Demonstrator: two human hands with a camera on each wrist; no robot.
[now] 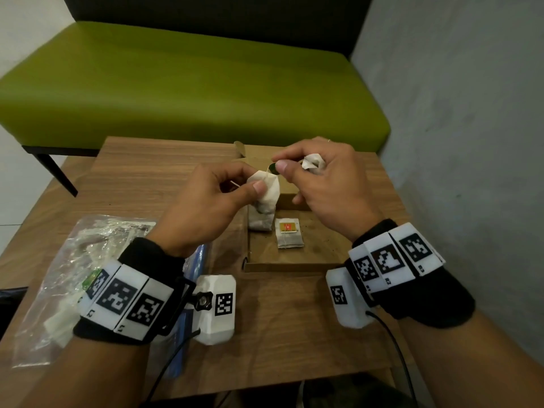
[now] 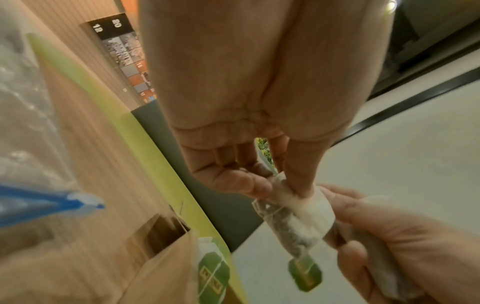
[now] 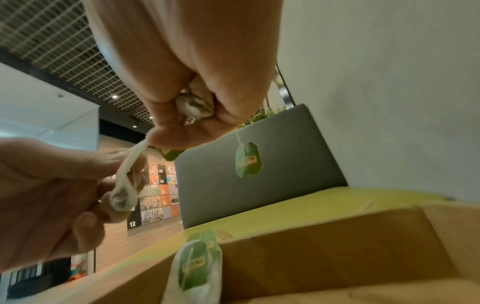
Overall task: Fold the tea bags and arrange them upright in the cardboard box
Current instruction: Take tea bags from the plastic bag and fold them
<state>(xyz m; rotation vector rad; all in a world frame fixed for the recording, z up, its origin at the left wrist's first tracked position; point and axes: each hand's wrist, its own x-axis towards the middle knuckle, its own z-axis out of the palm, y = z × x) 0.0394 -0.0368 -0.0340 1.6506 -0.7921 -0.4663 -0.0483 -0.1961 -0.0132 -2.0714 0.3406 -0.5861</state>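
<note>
My left hand (image 1: 253, 184) pinches a white tea bag (image 1: 266, 191) between thumb and fingers, above the open cardboard box (image 1: 321, 251). Its string runs up to a green tag (image 1: 274, 168), which my right hand (image 1: 279, 164) pinches with thumb and forefinger. The right hand's other fingers curl round a second tea bag (image 3: 195, 105), whose own green tag (image 3: 248, 159) dangles on its string. In the box a tea bag (image 1: 260, 220) stands at the left wall and another tea bag (image 1: 290, 234) with a red and yellow tag lies flat.
A crumpled clear plastic bag (image 1: 73, 266) with a blue zip strip lies on the wooden table (image 1: 164, 160) at the left. A green bench (image 1: 191, 83) runs behind the table and a grey wall (image 1: 471, 128) stands close on the right.
</note>
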